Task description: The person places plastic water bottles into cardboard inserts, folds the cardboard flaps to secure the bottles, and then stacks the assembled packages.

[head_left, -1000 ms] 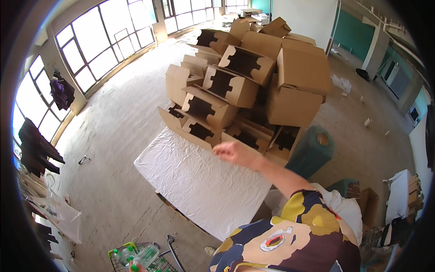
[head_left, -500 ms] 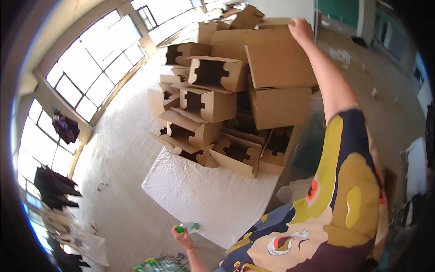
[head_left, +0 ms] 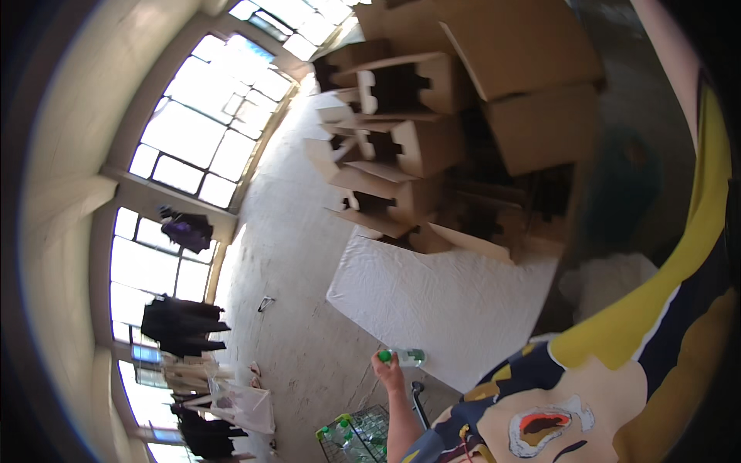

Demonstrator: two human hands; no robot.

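Note:
My left hand (head_left: 388, 373) is closed around the green-capped end of a clear plastic bottle (head_left: 413, 357). It holds the bottle sideways by the near corner of a white-covered surface (head_left: 432, 297). Below the hand, a wire basket (head_left: 321, 434) holds several clear bottles (head_left: 370, 429) with green caps. My right forearm (head_left: 673, 46) runs out past the top edge at the upper right, so that hand is out of the picture. Large brown cardboard boxes (head_left: 532, 50) lie near that side, stacked with several smaller open boxes (head_left: 421, 150).
Dark clothes (head_left: 184, 324) hang along the windows (head_left: 193, 123) on the left. Pale garments (head_left: 243, 405) hang lower down. A whitish plastic-like bundle (head_left: 610, 282) lies to the right of the white surface. Concrete floor (head_left: 282, 231) runs between the windows and the boxes.
My view has swung left, so the boxes sit further right and higher. The right hand, earlier raised at a large box's top edge, has left the picture. The left hand still holds the bottle.

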